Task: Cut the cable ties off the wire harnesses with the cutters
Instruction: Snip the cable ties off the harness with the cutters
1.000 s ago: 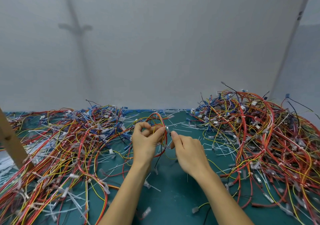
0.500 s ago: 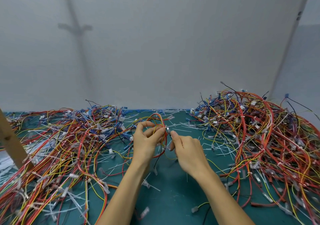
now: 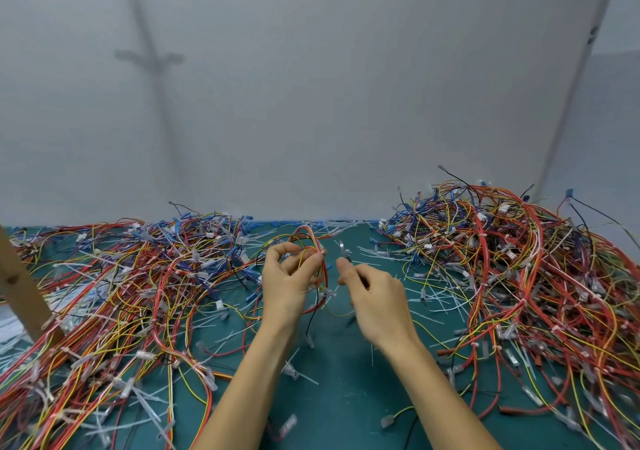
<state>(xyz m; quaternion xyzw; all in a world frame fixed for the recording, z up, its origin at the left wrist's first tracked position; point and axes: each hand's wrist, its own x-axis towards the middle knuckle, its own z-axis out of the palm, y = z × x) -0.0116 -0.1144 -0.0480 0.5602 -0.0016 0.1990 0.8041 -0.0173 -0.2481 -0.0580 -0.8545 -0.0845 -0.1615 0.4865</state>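
Observation:
My left hand (image 3: 289, 278) pinches a looped wire harness (image 3: 313, 242) of red, yellow and black wires between thumb and fingers, lifted above the green mat. My right hand (image 3: 372, 294) grips the cutters (image 3: 343, 249), of which only the thin metal tip shows above my fingers. The tip stands a short way right of the harness, apart from it. A small white cable tie piece (image 3: 329, 292) hangs at the lower part of the held loop.
A large tangled harness pile (image 3: 519, 276) rises on the right, a flatter pile (image 3: 121, 294) spreads on the left. Cut white ties (image 3: 384, 259) litter the green mat (image 3: 346, 397). A wooden post (image 3: 20, 287) leans at the left edge. A grey wall stands behind.
My right hand with the cutters has drawn away to the right from the harness, opening a gap. My left hand keeps its hold on the loop.

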